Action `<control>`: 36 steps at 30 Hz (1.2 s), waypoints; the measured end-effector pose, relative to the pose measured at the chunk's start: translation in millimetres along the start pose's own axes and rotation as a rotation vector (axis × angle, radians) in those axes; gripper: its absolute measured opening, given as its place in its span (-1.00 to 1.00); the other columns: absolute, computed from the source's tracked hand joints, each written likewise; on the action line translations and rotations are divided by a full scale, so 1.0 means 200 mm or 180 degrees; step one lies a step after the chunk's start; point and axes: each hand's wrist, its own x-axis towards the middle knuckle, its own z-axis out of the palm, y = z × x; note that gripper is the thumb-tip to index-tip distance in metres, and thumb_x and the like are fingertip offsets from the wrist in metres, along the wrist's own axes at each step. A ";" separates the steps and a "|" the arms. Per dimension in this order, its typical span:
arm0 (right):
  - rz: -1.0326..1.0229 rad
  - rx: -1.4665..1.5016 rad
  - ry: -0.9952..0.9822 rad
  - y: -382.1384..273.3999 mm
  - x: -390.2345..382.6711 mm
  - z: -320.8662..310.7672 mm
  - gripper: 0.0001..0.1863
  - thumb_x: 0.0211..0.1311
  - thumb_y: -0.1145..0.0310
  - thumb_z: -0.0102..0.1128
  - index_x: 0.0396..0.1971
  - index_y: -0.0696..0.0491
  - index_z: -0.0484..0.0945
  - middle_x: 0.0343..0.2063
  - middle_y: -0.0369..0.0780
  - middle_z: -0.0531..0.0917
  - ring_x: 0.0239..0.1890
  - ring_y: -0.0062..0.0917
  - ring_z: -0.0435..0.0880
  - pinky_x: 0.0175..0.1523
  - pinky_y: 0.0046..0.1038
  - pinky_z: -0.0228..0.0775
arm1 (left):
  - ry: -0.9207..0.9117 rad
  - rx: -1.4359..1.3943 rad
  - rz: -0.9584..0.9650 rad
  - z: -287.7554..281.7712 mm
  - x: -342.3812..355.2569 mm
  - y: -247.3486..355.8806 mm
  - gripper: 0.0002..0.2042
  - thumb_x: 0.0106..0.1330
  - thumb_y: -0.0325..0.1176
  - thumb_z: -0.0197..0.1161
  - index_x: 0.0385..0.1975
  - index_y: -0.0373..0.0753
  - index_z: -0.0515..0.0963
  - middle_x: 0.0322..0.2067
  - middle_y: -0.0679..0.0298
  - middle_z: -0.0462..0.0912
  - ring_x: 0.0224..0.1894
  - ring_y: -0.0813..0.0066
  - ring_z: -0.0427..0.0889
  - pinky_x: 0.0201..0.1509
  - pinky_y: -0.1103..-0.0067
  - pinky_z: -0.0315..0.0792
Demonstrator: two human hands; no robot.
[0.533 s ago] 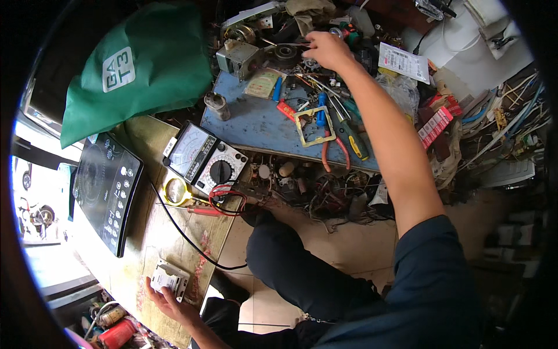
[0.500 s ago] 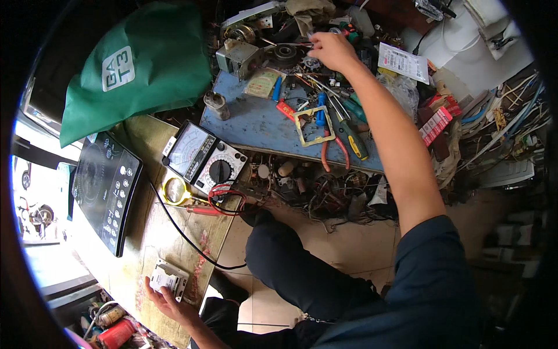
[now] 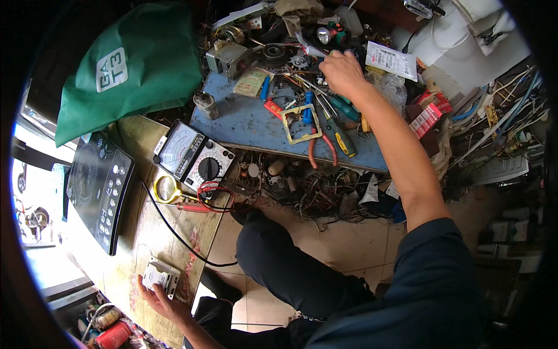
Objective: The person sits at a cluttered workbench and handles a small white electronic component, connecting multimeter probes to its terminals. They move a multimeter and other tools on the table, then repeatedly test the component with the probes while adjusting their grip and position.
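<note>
At the lower left, my left hand [image 3: 161,301] rests beside a small flat metal-cased unit [image 3: 162,276] with a pale label. Its fingers are spread along the near edge, not wrapped round it. My right arm reaches over the blue bench top [image 3: 244,125]. There my right hand [image 3: 345,74] is bent down into the clutter, its fingers curled; what they hold, if anything, is hidden. Close by are a small torch [image 3: 325,36], a green-handled tool [image 3: 347,108] and a yellow-and-grey screwdriver [image 3: 343,138]. A yellowish square frame [image 3: 299,139] lies across red-handled pliers [image 3: 329,148].
An analog multimeter [image 3: 195,157] with coiled leads, a yellow-rimmed magnifier [image 3: 167,189] and a black induction cooker [image 3: 100,192] stand on the wooden table [image 3: 168,232]. A black cable [image 3: 177,234] hangs over its edge. A green bag [image 3: 133,75] stands behind. Wires [image 3: 314,195] heap under the bench.
My right hand has moved right and slightly nearer across the clutter, away from the round parts at the back. My left hand stays by the metal-cased unit. The whole view has shifted a little.
</note>
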 end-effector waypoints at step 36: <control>0.0481 0.1100 -0.0504 -0.06 -0.28 -0.03 -0.65 0.22 0.10 0.40 -0.16 0.06 0.76 -0.20 -0.03 0.77 -0.08 -0.05 0.75 0.03 -0.04 0.58 | 0.0104 -0.0146 0.0049 0.04 -0.01 0.04 -0.47 0.58 -0.20 0.09 0.47 -0.23 0.26 -0.02 0.11 0.53 0.00 0.37 0.54 0.12 0.45 0.46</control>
